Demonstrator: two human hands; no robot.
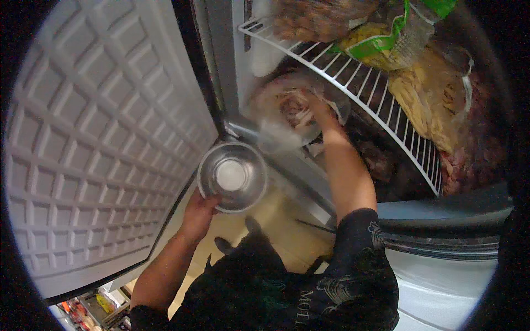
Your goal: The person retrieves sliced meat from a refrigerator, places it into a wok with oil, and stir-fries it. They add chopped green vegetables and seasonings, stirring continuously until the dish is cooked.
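Observation:
My left hand (201, 215) grips a round metal bowl (253, 194) by its near left rim. Only a pale round base shows inside the bowl. My right hand (312, 103) reaches into the freezer under the wire shelf and is at a clear plastic bag (285, 136) with pale pinkish contents, perhaps meat. Motion blurs the bag and this hand. The fingers are partly lost against the bag, so their grip on it cannot be made out.
An open white door (107, 124) with a waffle-patterned lining stands at left. A white wire shelf (354, 97) carries a green-edged bag of yellow food (370, 45) and a bag of pale yellowish pieces (430, 95). Dark packages (377, 159) lie below it. Tan floor (285, 215) shows underneath.

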